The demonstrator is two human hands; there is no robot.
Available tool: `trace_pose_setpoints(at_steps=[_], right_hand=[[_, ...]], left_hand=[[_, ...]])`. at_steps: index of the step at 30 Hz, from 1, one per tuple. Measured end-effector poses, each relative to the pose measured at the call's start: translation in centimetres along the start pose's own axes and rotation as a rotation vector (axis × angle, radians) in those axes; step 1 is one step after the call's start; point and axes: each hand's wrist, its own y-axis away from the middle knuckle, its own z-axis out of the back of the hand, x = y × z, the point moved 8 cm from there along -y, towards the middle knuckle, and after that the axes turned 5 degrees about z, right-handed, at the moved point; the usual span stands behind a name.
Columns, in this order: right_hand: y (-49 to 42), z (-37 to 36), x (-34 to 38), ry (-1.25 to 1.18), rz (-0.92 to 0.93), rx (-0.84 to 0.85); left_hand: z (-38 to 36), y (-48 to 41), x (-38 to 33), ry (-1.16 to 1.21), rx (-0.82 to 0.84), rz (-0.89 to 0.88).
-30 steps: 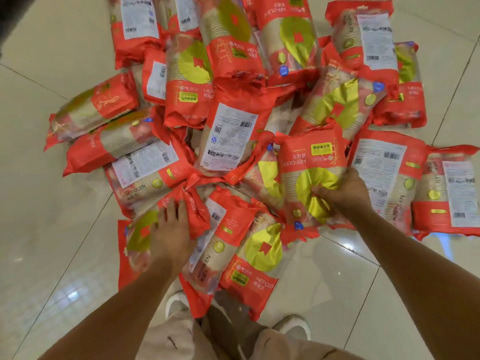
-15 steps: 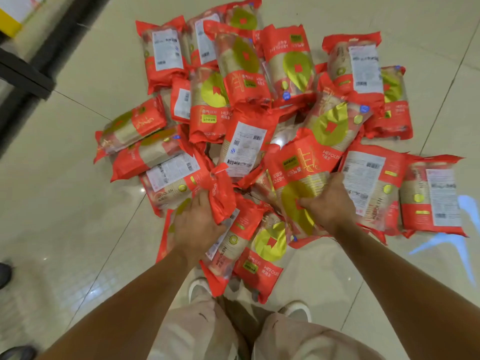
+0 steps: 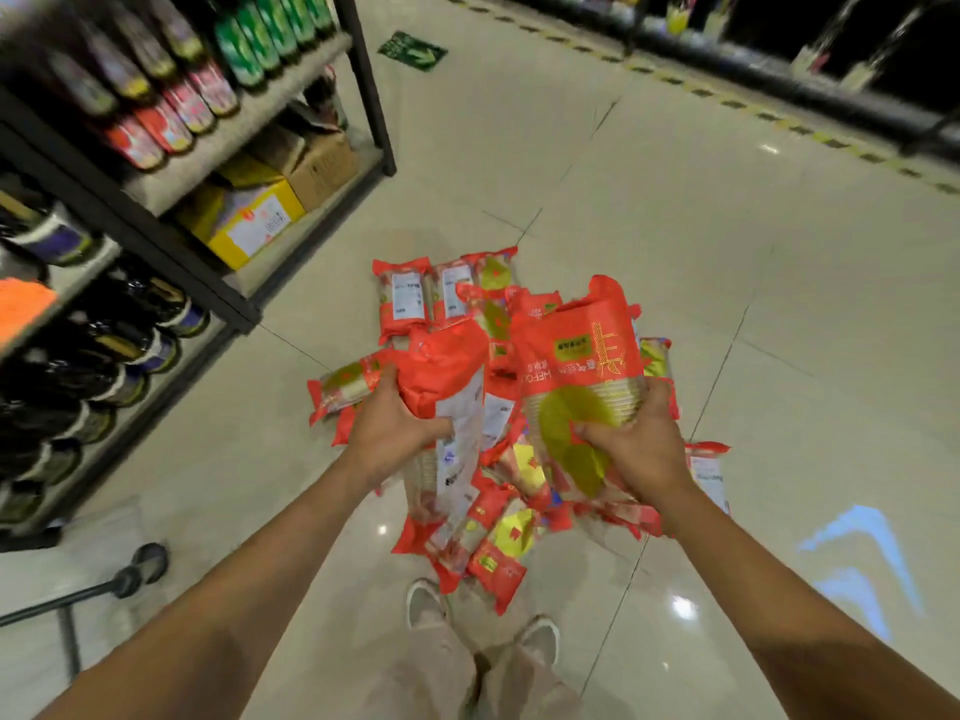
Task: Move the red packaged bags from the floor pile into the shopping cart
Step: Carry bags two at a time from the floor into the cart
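Two red bags are up off the floor. My left hand (image 3: 392,426) grips one red bag (image 3: 452,376) by its side, white label facing me. My right hand (image 3: 636,444) grips a second red bag (image 3: 576,356) with a yellow-green disc on its front. Below and behind them the pile of red bags (image 3: 410,298) lies on the tiled floor in front of my feet. Of the shopping cart only a wheel and part of the lower frame (image 3: 148,561) show at the lower left.
A dark shelf rack (image 3: 208,283) with bottles and cardboard boxes stands along the left. Another shelf row (image 3: 779,70) runs along the far right. A green arrow sign (image 3: 413,50) marks the floor far ahead. My shoes (image 3: 426,602) stand just before the pile.
Both hands have lifted their bags up off the pile. The view has risen, so the shelves, the aisle and the cart wheel have come into sight.
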Motion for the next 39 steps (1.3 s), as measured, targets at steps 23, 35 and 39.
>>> trace_pose_setpoints(at_steps=[23,35,39], right_hand=[[16.1,6.5,29.7,-0.017,0.486,-0.052],[22.4,1.9,31.7,-0.057,0.672,0.226],[26.7,-1.4,33.3,-0.059,0.73,0.335]], left_hand=[[26.0,23.6,-15.6,0.175,-0.508,-0.174],[28.5,36.3,-8.1,0.3,-0.815,0.007],[30.4,41.2,-3.8,0.315,-0.901,0.069]])
